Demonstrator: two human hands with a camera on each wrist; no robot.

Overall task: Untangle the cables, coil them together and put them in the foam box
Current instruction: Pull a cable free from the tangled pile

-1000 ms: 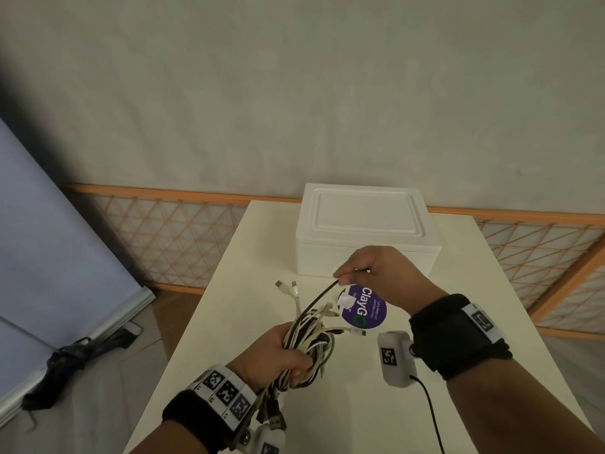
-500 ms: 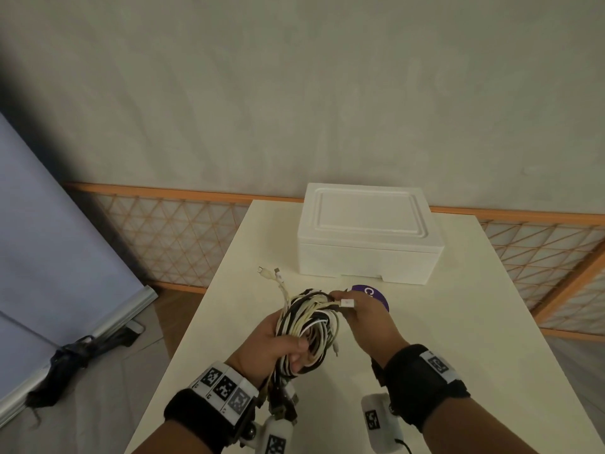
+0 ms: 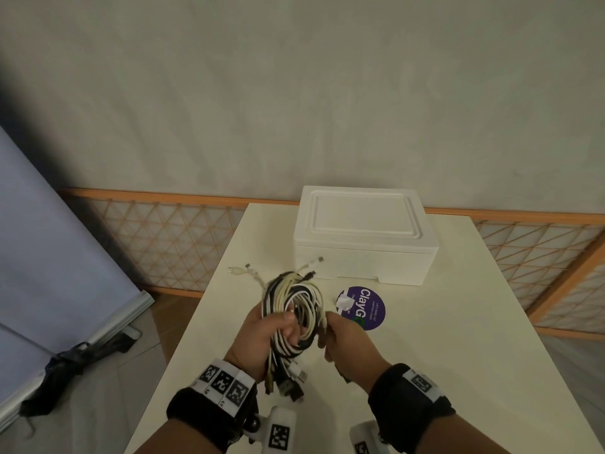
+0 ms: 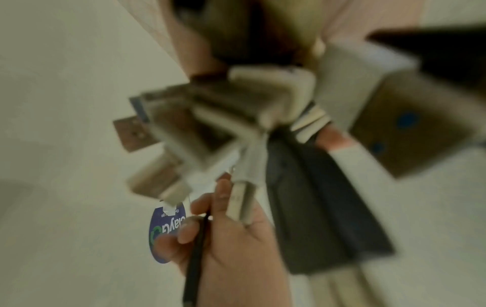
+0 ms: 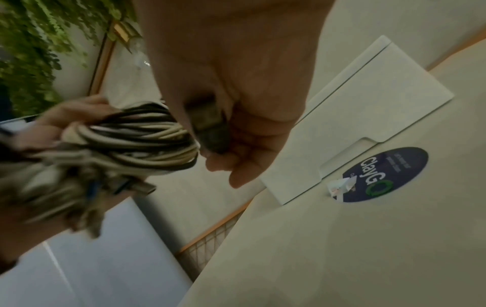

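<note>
A coil of black and white cables is held above the table's near half, gripped by my left hand with the thumb over the loops. Several USB plugs hang below that hand, and a few plug ends stick out at the top. My right hand touches the coil's right side and holds a dark plug end with a thin black cable in its curled fingers. The white foam box stands shut with its lid on at the table's far end.
A round purple sticker with a scrap of white tape lies on the cream table just in front of the box. An orange lattice fence runs behind the table. A grey-blue panel leans at the left.
My right hand came back from near the box to the coil, winding the black cable onto it. The coil looks tighter, and the sticker shows again.
</note>
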